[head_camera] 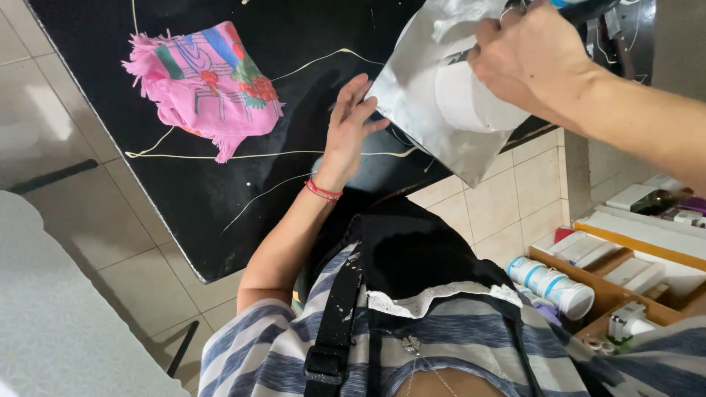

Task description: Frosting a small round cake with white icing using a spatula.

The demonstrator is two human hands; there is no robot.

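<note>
A silver foil sheet [419,95] hangs tilted over the right end of the black tabletop [220,191]. My right hand [526,55] comes in from the right and grips the sheet's upper part, together with a white rounded object [471,103] lying against the sheet. A blue-and-black item [581,7] pokes out above that hand; I cannot tell what it is. My left hand [349,125], with a red bracelet at the wrist, lies flat with its fingers spread, the fingertips touching the sheet's lower left edge.
A pink patterned cloth with fringes [202,84] lies crumpled on the table's left part, and thin pale lines run across the black surface. To the lower right, a wooden organiser [625,294] holds a white-and-blue bottle [551,283] and small boxes. Tiled floor surrounds the table.
</note>
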